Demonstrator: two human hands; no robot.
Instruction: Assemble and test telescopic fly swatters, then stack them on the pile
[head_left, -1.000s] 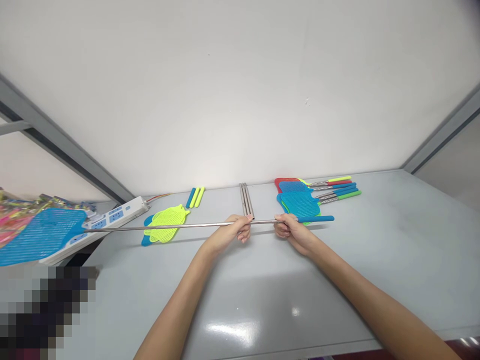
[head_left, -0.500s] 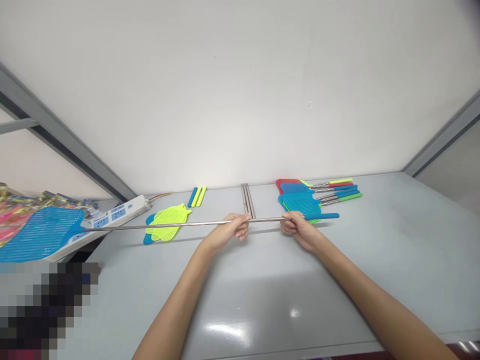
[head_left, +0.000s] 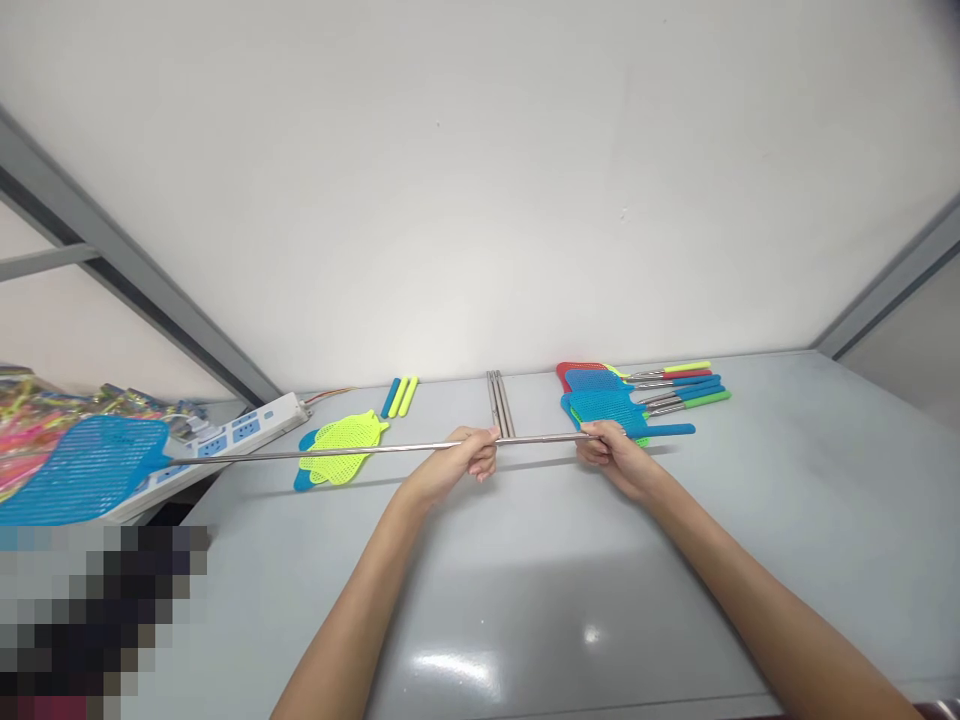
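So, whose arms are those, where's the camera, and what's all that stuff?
There's no robot: those are a person's own left hand and right hand, both bare. The camera is worn on that person's head, looking forward and down. Both hands hold one long swatter by its thin metal rod, with a blue mesh head at one end and a blue handle at the other. On the grey table lie yellow and blue swatter heads, three loose handles, some metal tubes and a pile of colourful swatters.
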